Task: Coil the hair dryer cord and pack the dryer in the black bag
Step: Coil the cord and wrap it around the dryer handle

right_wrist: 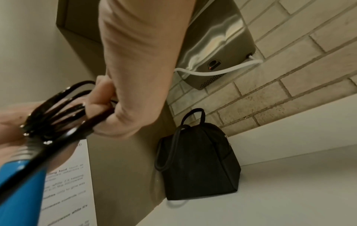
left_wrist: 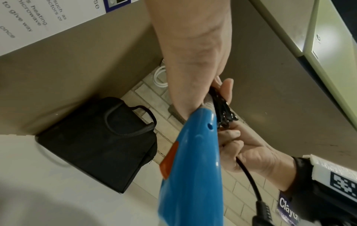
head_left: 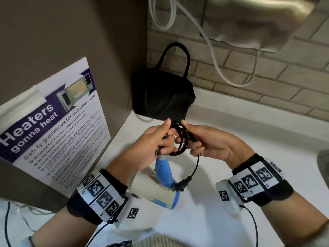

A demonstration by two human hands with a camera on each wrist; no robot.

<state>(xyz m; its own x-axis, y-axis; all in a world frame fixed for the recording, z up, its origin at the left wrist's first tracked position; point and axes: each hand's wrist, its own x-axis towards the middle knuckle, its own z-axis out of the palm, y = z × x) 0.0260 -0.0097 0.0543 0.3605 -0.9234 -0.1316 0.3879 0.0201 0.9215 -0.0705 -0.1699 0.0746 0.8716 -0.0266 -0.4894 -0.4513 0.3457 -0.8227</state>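
A blue and cream hair dryer hangs handle-up over the white counter. My left hand grips the top of its blue handle together with one side of the coiled black cord. My right hand pinches the other side of the coil. A short loose end of cord with the black plug dangles below the right hand beside the dryer body. The black bag stands upright in the corner behind my hands, its handles up; whether its top is open I cannot tell.
A brown cabinet side with a white and purple microwave poster stands on the left. A steel wall unit with white cables hangs on the brick wall above the bag. A sink edge shows at far right.
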